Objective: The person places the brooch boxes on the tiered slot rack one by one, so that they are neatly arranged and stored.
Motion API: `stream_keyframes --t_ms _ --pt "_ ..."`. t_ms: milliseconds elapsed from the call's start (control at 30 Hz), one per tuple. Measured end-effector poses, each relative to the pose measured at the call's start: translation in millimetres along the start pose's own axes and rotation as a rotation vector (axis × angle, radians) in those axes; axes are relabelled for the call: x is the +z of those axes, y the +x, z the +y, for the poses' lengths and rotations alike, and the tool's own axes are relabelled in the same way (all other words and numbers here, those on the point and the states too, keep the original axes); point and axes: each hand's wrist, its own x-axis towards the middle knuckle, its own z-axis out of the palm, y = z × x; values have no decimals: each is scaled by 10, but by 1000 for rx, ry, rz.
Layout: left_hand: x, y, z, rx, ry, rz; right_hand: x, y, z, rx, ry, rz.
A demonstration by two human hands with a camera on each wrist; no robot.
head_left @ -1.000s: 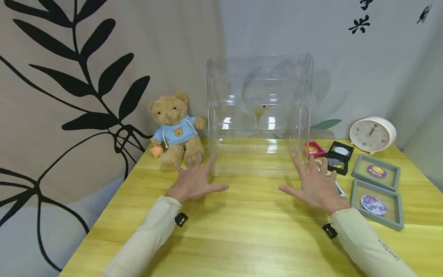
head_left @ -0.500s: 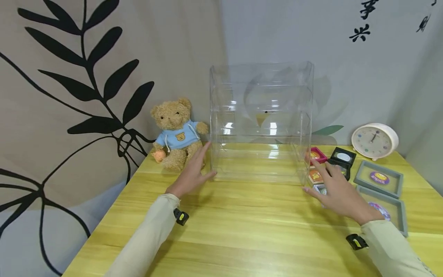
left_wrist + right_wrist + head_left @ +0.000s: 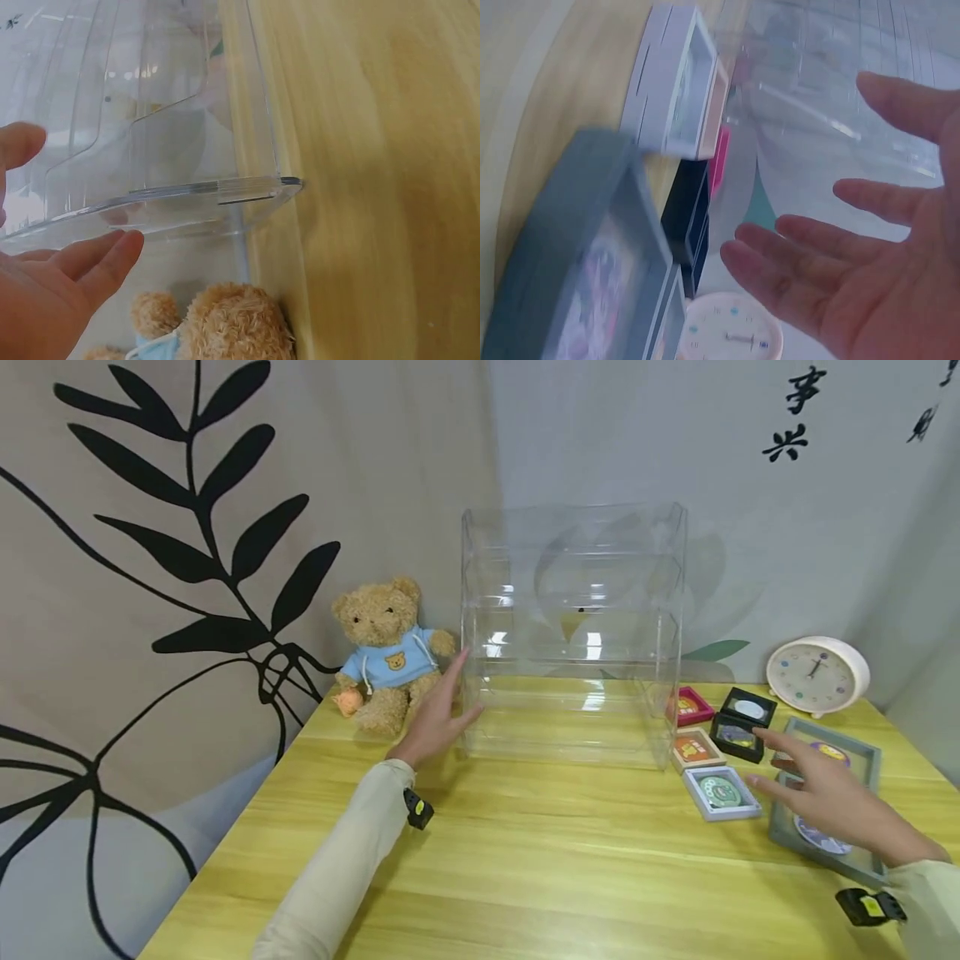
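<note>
A clear plastic tiered display stand (image 3: 573, 664) stands mid-table. At its left front edge is my left hand (image 3: 433, 720), fingers straight and thumb spread; in the left wrist view the fingers (image 3: 112, 266) lie close along the side panel, and contact cannot be told. My right hand (image 3: 840, 797) hovers above two grey frames (image 3: 828, 862), partly covering them, fingers extended and holding nothing. Left of it lie a white frame (image 3: 722, 793) with a green round badge, a beige frame (image 3: 697, 750), black cases (image 3: 738, 737) and a pink-red box (image 3: 690, 705).
A teddy bear (image 3: 390, 656) in a blue hoodie sits left of the stand. A round white clock (image 3: 816, 675) stands at the back right. Behind the wooden table (image 3: 570, 860) hangs a printed curtain (image 3: 390, 460).
My right hand has moved right, from beside the stand to over the grey frames, uncovering the white and beige frames. My left hand has turned edgewise and closed in on the stand's left edge.
</note>
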Motion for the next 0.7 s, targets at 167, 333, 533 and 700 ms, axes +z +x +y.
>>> stream_keyframes --t_ms 167,333,533,700 --pt "16 40 -25 -26 -14 -22 -68 -62 162 66 -24 1" --pt "17 58 -70 -32 29 -64 -160 -108 336 144 -91 -3" --pt "25 38 -138 -57 75 -100 -236 -173 501 234 -88 9" --pt "7 -7 -166 -80 43 -131 -161 -241 758 225 -47 108"
